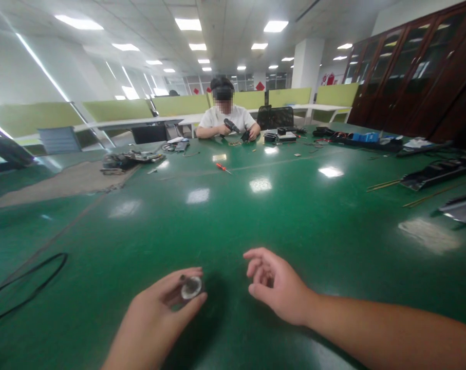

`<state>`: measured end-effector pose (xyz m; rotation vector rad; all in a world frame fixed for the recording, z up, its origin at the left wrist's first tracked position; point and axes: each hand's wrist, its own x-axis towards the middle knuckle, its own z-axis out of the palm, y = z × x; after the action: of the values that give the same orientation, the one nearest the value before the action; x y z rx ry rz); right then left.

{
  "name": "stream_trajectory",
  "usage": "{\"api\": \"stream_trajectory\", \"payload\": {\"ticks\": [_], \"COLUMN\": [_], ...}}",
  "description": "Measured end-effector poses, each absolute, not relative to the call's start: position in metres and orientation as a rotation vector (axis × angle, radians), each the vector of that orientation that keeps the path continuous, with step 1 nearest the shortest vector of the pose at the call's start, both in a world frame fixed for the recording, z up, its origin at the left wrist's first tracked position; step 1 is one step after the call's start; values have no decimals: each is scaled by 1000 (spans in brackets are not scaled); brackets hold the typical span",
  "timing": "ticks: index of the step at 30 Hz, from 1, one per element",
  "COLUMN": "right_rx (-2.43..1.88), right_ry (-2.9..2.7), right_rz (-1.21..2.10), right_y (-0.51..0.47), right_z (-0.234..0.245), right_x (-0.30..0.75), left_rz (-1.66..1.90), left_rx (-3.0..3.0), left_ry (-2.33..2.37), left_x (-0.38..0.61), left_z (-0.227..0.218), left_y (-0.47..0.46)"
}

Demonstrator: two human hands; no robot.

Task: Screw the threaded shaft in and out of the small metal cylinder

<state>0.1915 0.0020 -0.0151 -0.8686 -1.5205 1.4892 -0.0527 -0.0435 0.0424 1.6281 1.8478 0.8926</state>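
Observation:
My left hand (pixel 161 308) grips a small round part (pixel 191 288) between thumb and fingers, just above the green table (pixel 217 231). The part has a pale, metallic-looking round face with a dark rim, and a short dark stub sticks out at its upper left. Its exact kind does not show. To the right, my right hand (pixel 275 285) hovers over the table with nothing visible in it. Its index finger reaches out to the left, the other fingers are loosely curled, and the thumb stays apart from them.
A red-handled screwdriver (pixel 223 168) lies mid-table. Across from me a person (pixel 228 121) holds a power drill (pixel 231 125). A pile of parts (pixel 130 160) sits at far left, black housings (pixel 443 172) at right. A black cable (pixel 43 282) loops at near left.

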Motion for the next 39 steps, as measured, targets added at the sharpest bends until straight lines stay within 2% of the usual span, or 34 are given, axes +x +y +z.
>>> {"api": "stream_trajectory", "payload": {"ticks": [5,10,17,39], "right_rx": [-931,-1005,-1085,-1009], "right_ry": [-1441,-1586,-1697,-1863], "right_rz": [1443,1355,1295,1236], "right_y": [7,2,0,1], "right_z": [-20,-20,-14,-7], "right_x": [191,191,193,193], "left_rz": [858,735,787,727], "left_rx": [1655,1850,1667,1637], "left_ry": [1608,1471,1484,1353], "left_x": [-14,-26,-27,-16], "left_z": [31,19,8,19], "left_y": [-11,-18,-16,-19]}}
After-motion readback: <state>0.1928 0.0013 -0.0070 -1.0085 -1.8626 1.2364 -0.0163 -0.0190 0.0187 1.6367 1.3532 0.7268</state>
